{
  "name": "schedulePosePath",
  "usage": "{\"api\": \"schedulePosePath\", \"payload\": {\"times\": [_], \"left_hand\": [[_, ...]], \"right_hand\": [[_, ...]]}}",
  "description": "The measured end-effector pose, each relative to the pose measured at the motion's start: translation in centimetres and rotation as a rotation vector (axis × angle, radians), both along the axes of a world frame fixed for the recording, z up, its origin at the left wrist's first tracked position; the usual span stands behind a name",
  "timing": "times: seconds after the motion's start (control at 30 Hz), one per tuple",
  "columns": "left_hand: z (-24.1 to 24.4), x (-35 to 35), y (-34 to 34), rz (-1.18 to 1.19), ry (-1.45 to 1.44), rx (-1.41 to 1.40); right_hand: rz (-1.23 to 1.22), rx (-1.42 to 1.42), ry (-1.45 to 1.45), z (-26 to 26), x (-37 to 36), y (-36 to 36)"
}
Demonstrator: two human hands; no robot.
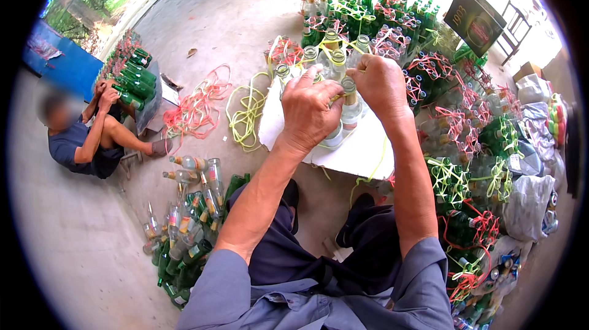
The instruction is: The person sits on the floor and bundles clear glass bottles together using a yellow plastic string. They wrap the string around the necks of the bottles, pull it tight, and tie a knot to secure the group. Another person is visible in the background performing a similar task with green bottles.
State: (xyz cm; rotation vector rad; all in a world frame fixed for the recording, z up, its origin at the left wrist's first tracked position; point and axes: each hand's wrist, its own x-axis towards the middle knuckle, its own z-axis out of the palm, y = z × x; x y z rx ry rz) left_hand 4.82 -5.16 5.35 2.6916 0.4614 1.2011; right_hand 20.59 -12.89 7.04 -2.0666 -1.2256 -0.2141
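Clear glass bottles [351, 113] stand upright in a tight cluster before me on a white board [372, 155]. A yellow-green plastic strap [332, 45] winds around their necks. My left hand [310, 109] is over the near left bottles, thumb and forefinger pinched on the strap beside the front bottle's neck. Curled at the cluster's right side, my right hand [384, 82] grips the strap between thumb and fingers; its exact hold is partly hidden. Part of the cluster lies behind my left hand. A loose yellow-green strap end [375, 171] hangs over the board's near edge.
Loose yellow-green strap [246, 116] and a red strap heap [198, 111] lie leftward. Loose bottles [184, 224] pile by my left leg. Tied green bottles [354, 3] stand beyond; more bundles [448, 178] crowd the right. Another person [83, 141] sits at left, handling green bottles [138, 79].
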Motion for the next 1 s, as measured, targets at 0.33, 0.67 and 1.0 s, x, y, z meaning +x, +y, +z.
{"api": "schedulePosePath", "payload": {"times": [0.33, 0.67, 1.0], "left_hand": [[0.5, 0.1, -0.2, 0.017, 0.095, -0.02], [0.5, 0.8, 0.5, -0.061, 0.053, 0.017], [2.1, 3.2, 0.8, -0.234, 0.147, -0.265]], "right_hand": [[0.021, 0.183, 0.503, -3.5, 0.8, -3.4], [0.177, 0.305, 1.186, -6.3, 0.5, -2.7], [0.142, 0.257, 1.172, -6.9, 0.7, -1.8]]}}
